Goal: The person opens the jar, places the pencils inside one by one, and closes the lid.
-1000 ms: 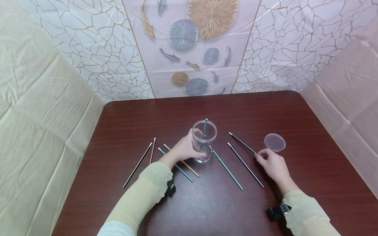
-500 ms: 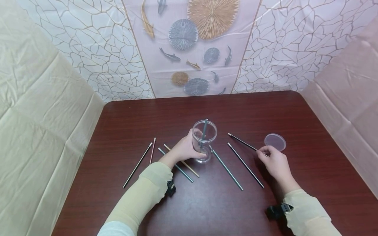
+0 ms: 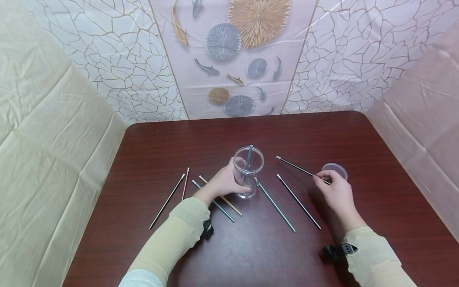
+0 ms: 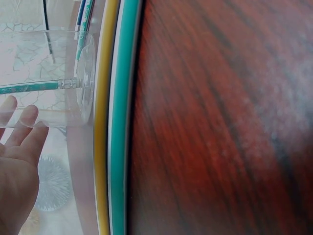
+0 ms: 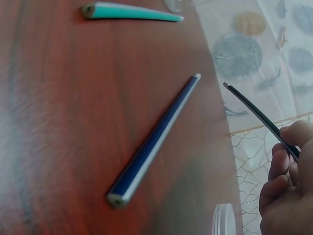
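My left hand (image 3: 227, 178) grips a clear jar (image 3: 249, 172) standing at mid-table, fingers and thumb curled round its side. Inside the jar leans one green pencil (image 3: 249, 156), its eraser end down in the left wrist view. Farther right, my right hand (image 3: 335, 193) pinches a black pencil (image 3: 295, 166) near one end. In the right wrist view this black pencil (image 5: 254, 108) is lifted off the table, its eraser tip pointing away from the fingers. A clear round lid (image 3: 338, 168) lies just behind the right hand, which partly covers it.
Between the hands lie a green pencil (image 3: 276, 205) and a dark blue pencil (image 3: 298, 201). Yellow (image 3: 232, 205) and teal (image 3: 224, 211) pencils lie beside the left forearm. A red pencil (image 3: 185, 183) and a dark pencil (image 3: 167, 201) are farther left on the brown table (image 3: 179, 139).
My right hand has raised the black pencil from the table and shifted slightly back and to the right, nearer the lid. The left hand and jar have stayed in place.
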`<act>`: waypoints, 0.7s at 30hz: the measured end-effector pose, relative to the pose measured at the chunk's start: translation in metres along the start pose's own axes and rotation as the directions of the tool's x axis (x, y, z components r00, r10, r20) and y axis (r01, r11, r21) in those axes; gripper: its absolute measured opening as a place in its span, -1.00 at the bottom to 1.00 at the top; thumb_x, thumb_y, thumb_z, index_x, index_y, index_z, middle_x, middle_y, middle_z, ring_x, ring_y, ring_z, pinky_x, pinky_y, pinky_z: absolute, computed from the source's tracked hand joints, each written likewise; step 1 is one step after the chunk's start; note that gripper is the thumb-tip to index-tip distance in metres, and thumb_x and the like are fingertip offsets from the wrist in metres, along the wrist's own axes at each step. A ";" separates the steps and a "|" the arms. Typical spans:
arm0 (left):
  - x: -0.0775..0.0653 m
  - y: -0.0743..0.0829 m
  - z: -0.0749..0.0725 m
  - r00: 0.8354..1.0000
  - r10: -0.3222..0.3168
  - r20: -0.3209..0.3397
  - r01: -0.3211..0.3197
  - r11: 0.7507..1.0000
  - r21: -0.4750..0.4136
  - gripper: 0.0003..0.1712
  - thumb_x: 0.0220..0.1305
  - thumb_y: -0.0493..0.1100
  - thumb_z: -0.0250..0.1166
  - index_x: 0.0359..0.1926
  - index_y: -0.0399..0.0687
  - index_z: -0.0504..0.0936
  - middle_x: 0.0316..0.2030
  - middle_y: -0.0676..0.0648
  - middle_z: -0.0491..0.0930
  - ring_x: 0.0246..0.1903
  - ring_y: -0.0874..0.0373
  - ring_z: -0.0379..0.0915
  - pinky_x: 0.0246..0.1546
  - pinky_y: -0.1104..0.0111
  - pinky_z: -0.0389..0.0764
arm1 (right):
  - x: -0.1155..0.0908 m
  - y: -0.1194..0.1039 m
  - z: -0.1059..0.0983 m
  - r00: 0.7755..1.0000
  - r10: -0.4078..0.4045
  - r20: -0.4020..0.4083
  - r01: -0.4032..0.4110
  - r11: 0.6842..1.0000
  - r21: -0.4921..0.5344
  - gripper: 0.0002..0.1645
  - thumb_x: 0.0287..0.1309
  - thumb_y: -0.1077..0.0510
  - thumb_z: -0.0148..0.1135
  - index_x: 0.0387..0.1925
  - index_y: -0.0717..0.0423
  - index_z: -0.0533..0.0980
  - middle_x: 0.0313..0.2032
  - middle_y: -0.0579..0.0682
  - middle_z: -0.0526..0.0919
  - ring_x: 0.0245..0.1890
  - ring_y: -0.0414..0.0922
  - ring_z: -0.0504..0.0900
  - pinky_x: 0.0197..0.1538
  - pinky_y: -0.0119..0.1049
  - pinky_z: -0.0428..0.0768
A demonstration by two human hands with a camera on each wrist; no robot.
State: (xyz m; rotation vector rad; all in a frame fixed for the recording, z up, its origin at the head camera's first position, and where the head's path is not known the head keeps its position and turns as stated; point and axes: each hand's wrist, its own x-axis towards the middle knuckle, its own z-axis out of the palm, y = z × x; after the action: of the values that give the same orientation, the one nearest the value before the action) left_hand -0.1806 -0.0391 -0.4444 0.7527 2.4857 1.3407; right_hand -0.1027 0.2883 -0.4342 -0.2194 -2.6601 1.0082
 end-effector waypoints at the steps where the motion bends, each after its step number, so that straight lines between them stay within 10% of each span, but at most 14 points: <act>1: 0.000 0.000 0.000 1.000 -0.001 0.000 0.001 1.000 0.001 0.02 -0.28 0.00 0.58 0.18 -0.02 0.17 0.04 -0.02 0.43 -0.04 0.14 0.42 0.02 0.23 0.41 | 0.000 -0.001 -0.001 1.000 0.003 -0.003 -0.003 1.000 0.006 -0.76 0.15 0.09 0.23 -0.24 0.19 0.56 -0.35 0.08 0.63 -0.45 -0.49 0.38 -0.33 -0.48 0.38; 11: 0.000 0.000 0.001 1.000 -0.020 0.000 0.020 1.000 0.009 0.02 -0.28 0.02 0.58 0.18 -0.01 0.18 0.04 -0.02 0.44 -0.03 0.13 0.42 0.02 0.20 0.41 | 0.007 -0.011 -0.008 0.996 0.088 -0.022 -0.084 0.986 0.145 -0.71 0.16 0.07 0.23 -0.16 0.19 0.56 -0.30 -0.23 0.52 -0.34 -0.40 0.41 -0.31 -0.55 0.36; 21: -0.001 -0.002 0.001 1.000 -0.023 0.007 0.023 1.000 0.003 0.03 -0.27 0.00 0.58 0.20 0.01 0.16 0.04 0.03 0.44 -0.03 0.15 0.42 0.02 0.22 0.41 | 0.012 -0.030 -0.017 0.981 0.192 0.000 -0.174 0.888 0.425 -0.74 0.10 0.08 0.32 -0.16 0.04 0.57 -0.38 -0.33 0.58 -0.37 -0.38 0.54 -0.33 -0.60 0.47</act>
State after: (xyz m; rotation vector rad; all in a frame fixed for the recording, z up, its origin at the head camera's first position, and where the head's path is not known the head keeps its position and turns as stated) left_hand -0.1798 -0.0400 -0.4465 0.7265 2.4839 1.3239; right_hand -0.1094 0.2792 -0.3995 -0.3952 -2.3376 1.5912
